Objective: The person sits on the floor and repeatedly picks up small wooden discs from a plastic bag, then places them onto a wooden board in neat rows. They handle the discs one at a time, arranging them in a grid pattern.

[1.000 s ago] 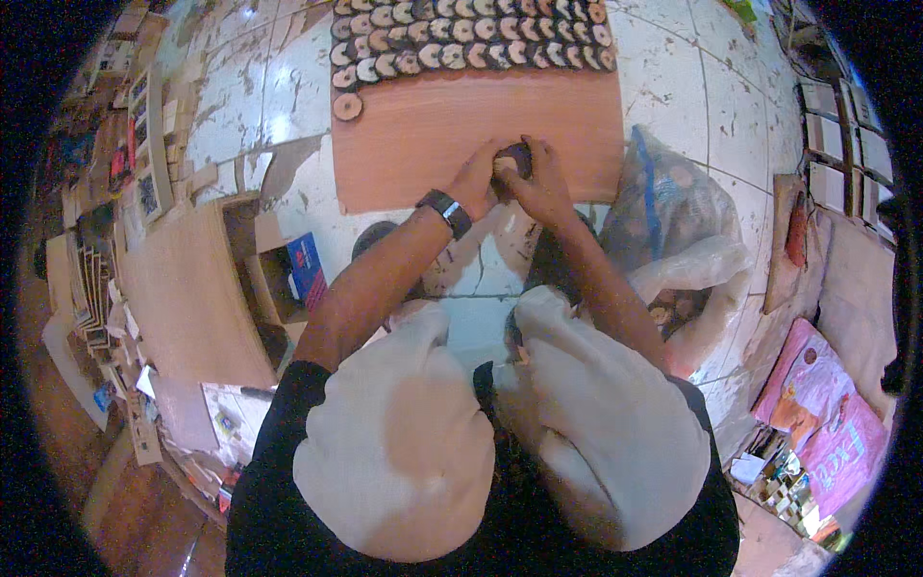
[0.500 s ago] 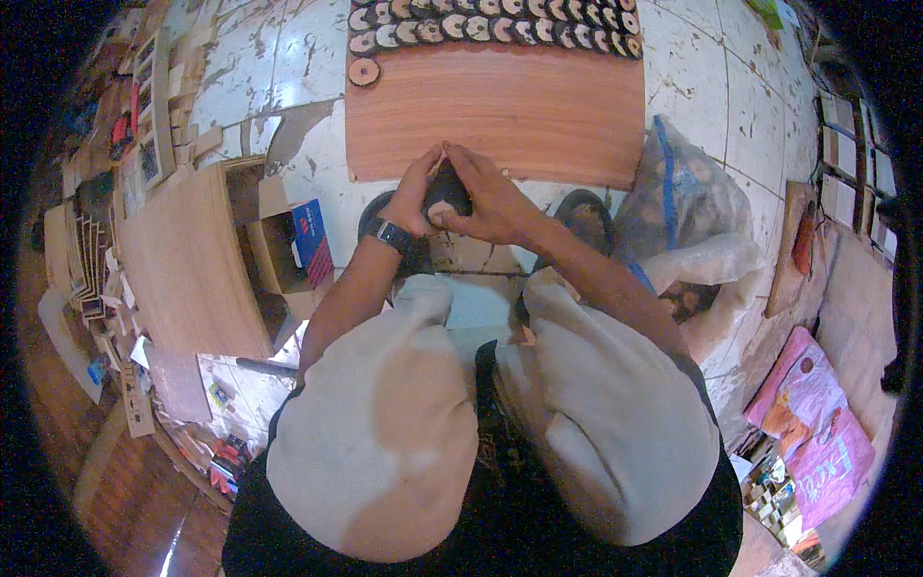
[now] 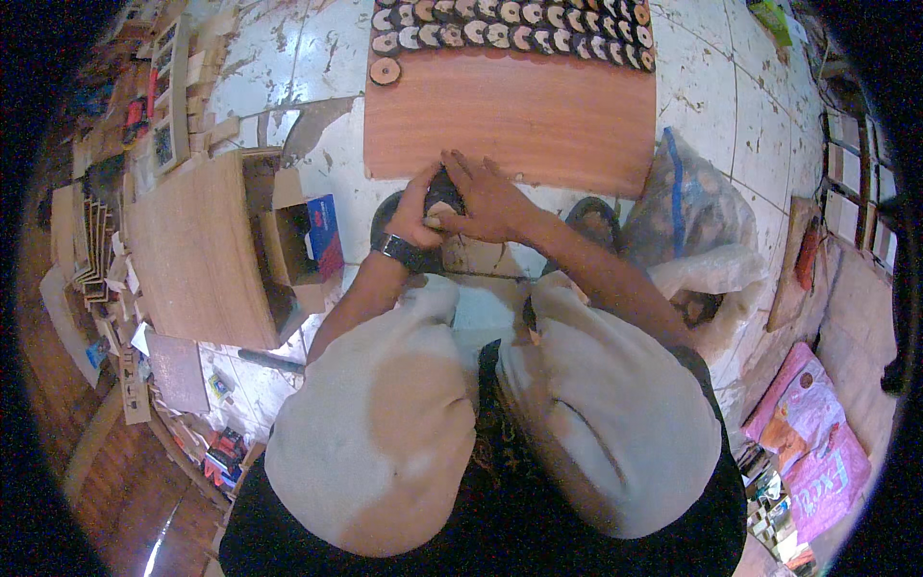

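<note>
Both hands are cupped round a dark, bark-like bundle (image 3: 443,183) with a pale wooden face at its near end, which looks like a short stack of wood slices. My left hand (image 3: 415,212), with a watch at the wrist, wraps its left side. Along the right side lies my right hand (image 3: 490,204), thumb at the near end and fingers stretched forward over the top. How many slices there are is hidden. Just beyond lies a brown wooden board (image 3: 510,115), where overlapping rows of bark-edged wood slices (image 3: 510,37) cover the far part. One single slice (image 3: 386,71) lies at the left.
A clear plastic bag (image 3: 707,207) of wood slices stands to the right. On the left are a wooden box (image 3: 197,255) and an open cardboard box (image 3: 285,240). Wood scraps line the far left, and a pink sack (image 3: 812,433) lies at lower right.
The view has shifted slightly, so the board and boxes sit farther right. My hands have drawn closer round the bundle, with the right fingers now spread apart over its top.
</note>
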`<action>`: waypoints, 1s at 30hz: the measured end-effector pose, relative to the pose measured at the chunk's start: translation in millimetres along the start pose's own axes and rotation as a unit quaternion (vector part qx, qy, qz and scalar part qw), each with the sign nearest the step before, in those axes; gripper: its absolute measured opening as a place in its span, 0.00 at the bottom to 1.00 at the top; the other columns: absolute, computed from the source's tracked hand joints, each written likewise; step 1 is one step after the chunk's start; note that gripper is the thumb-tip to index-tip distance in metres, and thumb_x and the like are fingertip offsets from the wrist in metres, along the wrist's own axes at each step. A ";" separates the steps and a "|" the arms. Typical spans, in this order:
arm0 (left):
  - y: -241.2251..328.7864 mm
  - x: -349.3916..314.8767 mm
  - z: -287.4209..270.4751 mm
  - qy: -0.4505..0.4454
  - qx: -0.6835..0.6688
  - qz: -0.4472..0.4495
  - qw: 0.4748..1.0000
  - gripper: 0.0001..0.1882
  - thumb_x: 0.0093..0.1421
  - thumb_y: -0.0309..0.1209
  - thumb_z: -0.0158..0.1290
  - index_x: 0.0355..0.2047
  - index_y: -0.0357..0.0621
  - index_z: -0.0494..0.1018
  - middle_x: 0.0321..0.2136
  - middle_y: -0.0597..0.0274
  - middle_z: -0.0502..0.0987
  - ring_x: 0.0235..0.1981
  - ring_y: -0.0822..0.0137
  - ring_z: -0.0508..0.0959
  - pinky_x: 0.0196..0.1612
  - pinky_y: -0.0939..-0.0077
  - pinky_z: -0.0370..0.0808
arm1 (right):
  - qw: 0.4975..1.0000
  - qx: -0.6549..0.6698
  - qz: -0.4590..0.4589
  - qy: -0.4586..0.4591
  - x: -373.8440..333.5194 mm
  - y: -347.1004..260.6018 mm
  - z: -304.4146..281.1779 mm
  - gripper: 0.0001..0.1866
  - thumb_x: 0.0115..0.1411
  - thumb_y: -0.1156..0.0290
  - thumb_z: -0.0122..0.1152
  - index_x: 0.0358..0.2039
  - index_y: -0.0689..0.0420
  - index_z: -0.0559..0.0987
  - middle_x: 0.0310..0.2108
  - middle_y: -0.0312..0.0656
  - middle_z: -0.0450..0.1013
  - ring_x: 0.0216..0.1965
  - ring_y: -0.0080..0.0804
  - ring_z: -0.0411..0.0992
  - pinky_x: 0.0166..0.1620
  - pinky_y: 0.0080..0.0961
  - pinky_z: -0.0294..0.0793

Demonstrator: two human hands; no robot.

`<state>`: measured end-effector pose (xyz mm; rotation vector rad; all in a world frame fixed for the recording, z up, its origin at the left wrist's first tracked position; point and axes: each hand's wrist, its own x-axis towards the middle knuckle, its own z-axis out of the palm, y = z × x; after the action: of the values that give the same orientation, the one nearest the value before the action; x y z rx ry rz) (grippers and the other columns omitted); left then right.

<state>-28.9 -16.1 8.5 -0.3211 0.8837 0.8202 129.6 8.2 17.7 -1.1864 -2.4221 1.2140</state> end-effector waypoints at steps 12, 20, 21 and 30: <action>30.9 4.5 -7.3 0.029 -0.204 0.071 0.976 0.16 0.62 0.42 0.43 0.37 0.40 0.67 0.31 0.55 0.72 0.32 0.58 0.74 0.34 0.65 0.77 | 0.976 -0.103 -0.153 -0.113 -47.3 48.4 46.5 0.12 0.57 0.67 0.49 0.39 0.58 0.73 0.41 0.48 0.70 0.42 0.47 0.71 0.43 0.42 0.72; 24.0 18.4 -18.9 0.015 -0.198 0.127 0.972 0.15 0.62 0.42 0.40 0.29 0.45 0.69 0.25 0.58 0.72 0.29 0.58 0.74 0.33 0.64 0.76 | 0.998 0.057 -0.005 0.032 -40.1 51.1 42.5 0.11 0.61 0.68 0.50 0.38 0.61 0.76 0.32 0.48 0.74 0.35 0.40 0.75 0.39 0.33 0.76; 22.8 22.9 -22.9 0.020 -0.161 0.159 0.974 0.16 0.63 0.42 0.39 0.28 0.45 0.69 0.25 0.57 0.72 0.28 0.58 0.74 0.34 0.64 0.76 | 0.989 0.134 0.048 0.051 -35.2 48.6 37.6 0.11 0.61 0.68 0.51 0.38 0.61 0.77 0.31 0.48 0.75 0.33 0.39 0.76 0.38 0.32 0.76; 5.5 37.4 -26.1 0.017 0.143 0.328 0.934 0.16 0.63 0.42 0.37 0.26 0.47 0.67 0.22 0.59 0.70 0.25 0.60 0.73 0.29 0.67 0.75 | 0.904 0.407 0.082 0.101 -2.3 5.3 10.7 0.09 0.62 0.71 0.55 0.39 0.62 0.77 0.32 0.38 0.75 0.32 0.23 0.71 0.36 0.23 0.74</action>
<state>-34.1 -8.5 -36.6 0.2382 1.1472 1.2811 129.1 2.0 7.2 -1.1502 -1.4074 1.7812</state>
